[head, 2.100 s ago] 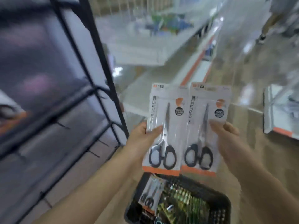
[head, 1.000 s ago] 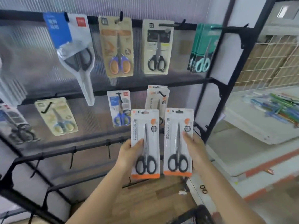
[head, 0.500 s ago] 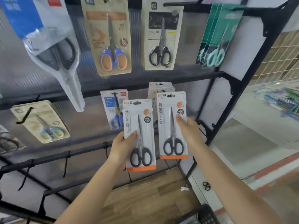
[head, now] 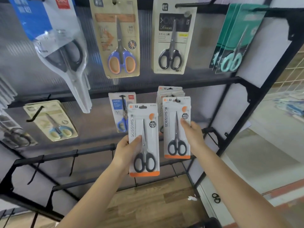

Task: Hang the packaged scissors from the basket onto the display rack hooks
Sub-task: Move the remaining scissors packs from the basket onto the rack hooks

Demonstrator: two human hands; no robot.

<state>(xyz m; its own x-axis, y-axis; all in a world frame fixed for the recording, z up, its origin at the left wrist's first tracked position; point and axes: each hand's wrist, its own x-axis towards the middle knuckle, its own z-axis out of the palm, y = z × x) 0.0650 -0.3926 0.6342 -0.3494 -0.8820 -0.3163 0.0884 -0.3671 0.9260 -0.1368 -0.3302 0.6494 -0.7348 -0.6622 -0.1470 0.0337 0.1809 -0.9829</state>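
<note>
Scissors pack (head: 176, 127), pinched by right hand (head: 192, 137), seems to sit with its slot on the hook; left hand (head: 126, 150) grips second pack (head: 144, 140). Releasing before the slot seats drops it

The scissors pack (head: 144, 139) in the left hand (head: 125, 150) is white with an orange bottom band, grey lettering and black handles; the scissors pack (head: 176, 127) in the right hand (head: 192, 137) matches it. Above the hands hang a beige card of blue-and-orange scissors (head: 120, 61), a cream card of black scissors (head: 171, 58) and teal packs (head: 233, 46). The rack (head: 230, 79) is black.
</note>
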